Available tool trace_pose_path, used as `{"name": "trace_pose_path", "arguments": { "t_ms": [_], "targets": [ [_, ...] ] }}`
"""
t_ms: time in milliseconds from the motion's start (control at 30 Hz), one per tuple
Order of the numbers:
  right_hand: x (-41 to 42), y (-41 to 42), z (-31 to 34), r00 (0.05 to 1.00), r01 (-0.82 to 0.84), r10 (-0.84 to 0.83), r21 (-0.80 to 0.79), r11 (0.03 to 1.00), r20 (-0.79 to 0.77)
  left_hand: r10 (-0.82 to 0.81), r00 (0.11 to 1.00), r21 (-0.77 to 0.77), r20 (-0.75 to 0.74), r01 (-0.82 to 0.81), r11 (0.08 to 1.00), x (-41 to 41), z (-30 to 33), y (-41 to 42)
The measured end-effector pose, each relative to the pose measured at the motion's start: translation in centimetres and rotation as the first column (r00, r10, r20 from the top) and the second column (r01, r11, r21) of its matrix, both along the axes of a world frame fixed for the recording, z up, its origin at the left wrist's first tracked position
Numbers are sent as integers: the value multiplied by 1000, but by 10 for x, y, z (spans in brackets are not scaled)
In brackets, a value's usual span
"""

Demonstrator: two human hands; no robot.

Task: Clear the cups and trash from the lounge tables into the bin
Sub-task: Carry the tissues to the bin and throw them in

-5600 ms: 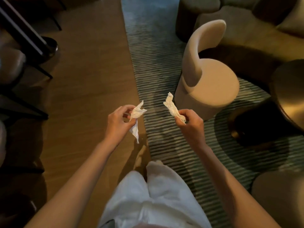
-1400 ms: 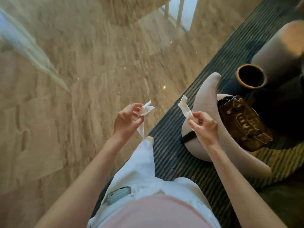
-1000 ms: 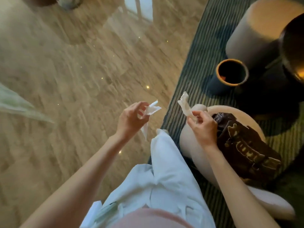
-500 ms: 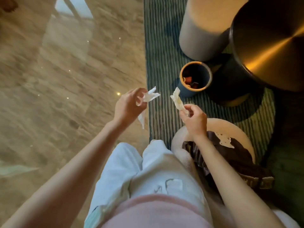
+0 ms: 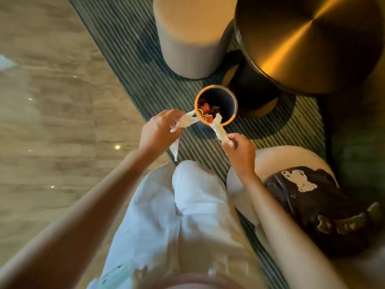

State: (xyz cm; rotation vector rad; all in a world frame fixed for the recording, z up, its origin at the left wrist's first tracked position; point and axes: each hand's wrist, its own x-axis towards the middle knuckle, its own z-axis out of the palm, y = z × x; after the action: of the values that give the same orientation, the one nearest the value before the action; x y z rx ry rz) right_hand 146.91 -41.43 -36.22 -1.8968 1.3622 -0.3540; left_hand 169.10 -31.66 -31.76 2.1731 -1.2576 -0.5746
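Near the centre of the frame the left hand (image 5: 160, 130) pinches a crumpled white tissue (image 5: 184, 124) between thumb and fingers; one end of it points toward the bin and a loose tail hangs below the hand. Just to the right and a little lower, the right hand (image 5: 239, 152) holds a second twisted tissue (image 5: 218, 128) by its lower end, and its upper tip crosses the near rim of the bin in the picture. Both hands are closed around paper, neither spread wide.

The bin (image 5: 216, 94) is a small round container with an orange rim and a dark inside, standing on the striped rug (image 5: 133, 46) just above the two hands. Red and orange scraps lie at its bottom; what they are cannot be told.

At the upper right a round tabletop (image 5: 308, 38) of dark brushed metal catches a warm streak of light, its base beside the bin. At the top centre stands a pale cylindrical stool (image 5: 193, 36). At the lower right a cream chair (image 5: 241, 184) carries a dark brown bag (image 5: 325, 211) with pale markings. The left side of the frame shows glossy stone floor (image 5: 52, 122). White trousers (image 5: 183, 215) fill the lower middle.
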Motion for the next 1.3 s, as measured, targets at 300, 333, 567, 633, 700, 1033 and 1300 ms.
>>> {"name": "trace_pose_path", "arguments": {
  "t_ms": [300,333,567,633,700,1033,1300],
  "targets": [
    [70,-83,-56,948,286,-278,29,958,-152,-391,920,187,-29,389,902,87,-45,-149],
    [76,-94,-61,941,306,-294,51,951,-168,-403,914,209,-31,401,892,93,-50,-167],
    [118,-168,-111,864,440,-393,92,893,-314,-514,854,268,-79,515,814,122,-96,-272],
    [133,-186,-135,836,464,-396,106,879,-380,-544,834,262,-91,547,795,132,-117,-295],
    [147,-199,-162,817,482,-394,124,867,-421,-578,810,293,-103,580,760,139,-138,-314],
    [178,-212,-281,692,680,-564,145,718,-451,-793,576,366,-201,794,485,141,-266,-386],
    [182,-175,-264,533,825,-745,53,562,-400,-950,298,375,-91,894,245,90,-320,-410]
  ]
}}
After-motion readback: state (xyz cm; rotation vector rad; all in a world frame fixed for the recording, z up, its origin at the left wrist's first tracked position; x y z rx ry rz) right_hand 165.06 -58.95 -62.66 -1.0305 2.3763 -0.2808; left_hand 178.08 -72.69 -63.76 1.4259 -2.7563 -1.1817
